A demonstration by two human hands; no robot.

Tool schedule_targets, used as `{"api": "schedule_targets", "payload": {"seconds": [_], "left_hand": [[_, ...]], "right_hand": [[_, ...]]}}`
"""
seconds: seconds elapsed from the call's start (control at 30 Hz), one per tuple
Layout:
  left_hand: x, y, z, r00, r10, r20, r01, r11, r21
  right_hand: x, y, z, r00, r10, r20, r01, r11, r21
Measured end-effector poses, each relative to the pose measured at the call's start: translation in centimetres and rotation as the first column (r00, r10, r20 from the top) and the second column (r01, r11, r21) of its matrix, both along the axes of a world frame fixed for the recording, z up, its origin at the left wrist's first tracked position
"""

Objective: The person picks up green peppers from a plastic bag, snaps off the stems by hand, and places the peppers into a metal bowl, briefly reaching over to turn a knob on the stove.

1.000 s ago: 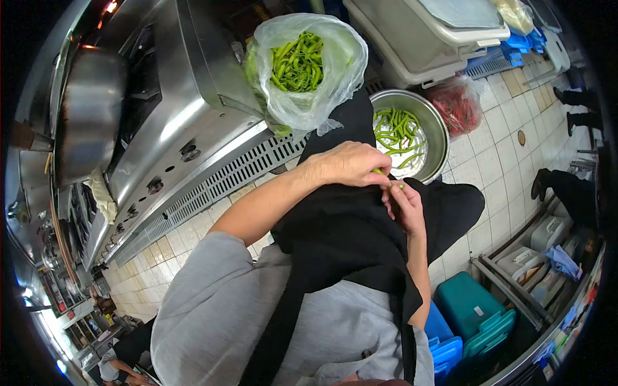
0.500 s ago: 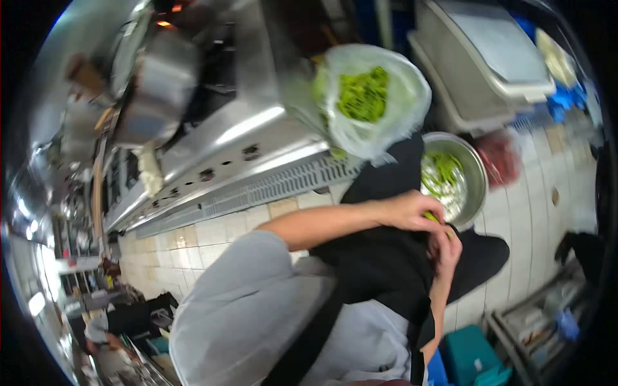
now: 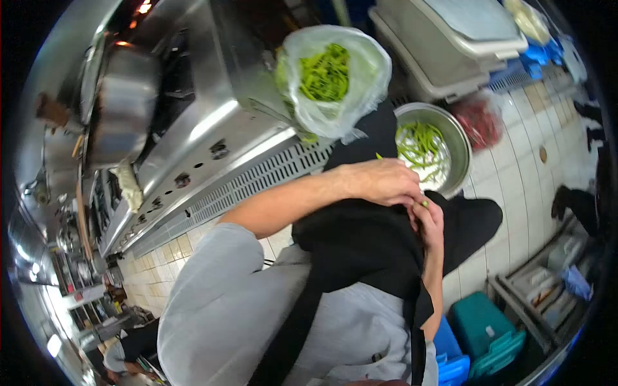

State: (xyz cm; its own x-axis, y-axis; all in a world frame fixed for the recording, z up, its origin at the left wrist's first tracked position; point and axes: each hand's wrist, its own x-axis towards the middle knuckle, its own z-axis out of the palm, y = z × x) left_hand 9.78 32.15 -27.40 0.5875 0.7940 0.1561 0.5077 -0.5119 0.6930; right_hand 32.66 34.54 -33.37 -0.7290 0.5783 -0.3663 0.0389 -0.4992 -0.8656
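Our left hand (image 3: 384, 182) reaches across the black apron (image 3: 360, 244) with its fingers curled shut over a bean (image 3: 424, 204), knuckles up. Only the bean's short green end shows, at the spot where both hands meet. Our right hand (image 3: 430, 225) comes up from below, its fingertips pinched tight on that same end, so the two hands touch around it. A thin green tip also pokes out above the left knuckles, though we cannot tell whether it belongs to the same bean. The bean sits over our lap, just beside the steel bowl (image 3: 467, 154) on the tile floor (image 3: 515, 186). More cut beans (image 3: 417, 143) lie in that bowl in what looks like water. Behind the bowl a clear bag (image 3: 370, 87) stands open, full of green beans, leaning against the steel stove (image 3: 212, 128). A big pot (image 3: 122, 103) rests on the stove. Right of the bowl lies a bag of red chillies (image 3: 479, 122), with grey bins (image 3: 450, 45) beyond it. A teal box (image 3: 483, 328) sits low at our right side.
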Motion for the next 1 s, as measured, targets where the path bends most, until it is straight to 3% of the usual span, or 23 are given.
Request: {"api": "schedule_targets", "payload": {"seconds": [0.1,0.2,0.23,0.3,0.33,0.37,0.43,0.47,0.53,0.57,0.67,0.77,0.83,0.9,0.93,1.0], "left_hand": [[0.9,0.2,0.1,0.996,-0.004,-0.087,0.005,1.0,0.013],[1.6,0.2,-1.8,0.991,0.092,0.1,-0.085,0.994,-0.074],[2.1,-0.1,-2.0,0.934,0.241,0.264,-0.158,0.941,-0.299],[3.2,-0.7,-4.0,0.84,0.401,0.365,-0.249,0.883,-0.397],[3.7,-1.1,-4.7,0.762,0.477,0.438,-0.227,0.83,-0.509],[4.4,-1.4,-5.3,0.763,0.468,0.446,-0.209,0.832,-0.515],[4.3,-1.5,-5.8,0.569,0.638,0.518,-0.115,0.686,-0.718],[4.2,-0.8,-5.9,0.611,0.634,0.474,-0.192,0.7,-0.688],[4.5,1.5,-4.8,0.458,0.771,0.443,-0.406,0.624,-0.667],[4.0,2.7,-5.0,0.474,0.792,0.384,-0.484,0.599,-0.638],[4.0,5.4,-8.4,0.569,0.761,0.311,-0.749,0.636,-0.185],[3.3,1.1,-2.6,0.518,0.732,0.442,-0.746,0.64,-0.185],[1.0,-3.3,-0.5,0.562,0.701,0.44,-0.565,0.713,-0.414],[-1.7,-8.4,-0.8,0.568,0.735,0.371,-0.444,0.653,-0.614],[-2.8,-11.2,-1.9,0.464,0.799,0.382,-0.427,0.58,-0.694],[-4.7,-16.4,-2.1,0.062,0.935,0.35,-0.321,0.351,-0.88]], "right_hand": [[0.5,-0.2,-0.8,1.0,-0.026,0.003,0.026,0.999,0.041],[0.8,-0.5,-1.1,0.984,-0.162,-0.075,0.155,0.984,-0.089],[0.8,-0.5,-0.9,0.972,-0.211,-0.105,0.192,0.967,-0.168],[0.5,-0.6,-1.0,0.948,-0.28,-0.151,0.244,0.944,-0.22],[0.3,-0.8,-1.1,0.937,-0.306,-0.169,0.268,0.939,-0.218],[0.2,-0.9,-1.2,0.927,-0.322,-0.191,0.28,0.935,-0.216],[-0.1,-0.9,-1.1,0.925,-0.34,-0.169,0.31,0.933,-0.181],[-0.6,-1.0,-0.9,0.926,-0.342,-0.157,0.32,0.935,-0.15],[-1.1,-0.6,-1.3,0.958,-0.286,-0.02,0.285,0.958,-0.041],[-1.4,-0.5,-1.5,0.957,-0.283,0.056,0.285,0.958,-0.021],[-0.8,-0.1,-2.9,0.96,-0.278,0.006,0.278,0.96,-0.014],[0.1,-0.1,-2.6,0.942,-0.334,-0.016,0.332,0.94,-0.081],[-0.1,-0.2,-1.8,0.94,-0.341,-0.002,0.34,0.937,-0.079],[-0.2,0.2,-2.6,0.923,-0.378,-0.068,0.361,0.915,-0.181],[-0.4,0.4,-2.6,0.928,-0.37,-0.033,0.358,0.914,-0.194],[-1.1,0.6,-2.5,0.936,-0.353,-0.006,0.345,0.918,-0.196]]}}
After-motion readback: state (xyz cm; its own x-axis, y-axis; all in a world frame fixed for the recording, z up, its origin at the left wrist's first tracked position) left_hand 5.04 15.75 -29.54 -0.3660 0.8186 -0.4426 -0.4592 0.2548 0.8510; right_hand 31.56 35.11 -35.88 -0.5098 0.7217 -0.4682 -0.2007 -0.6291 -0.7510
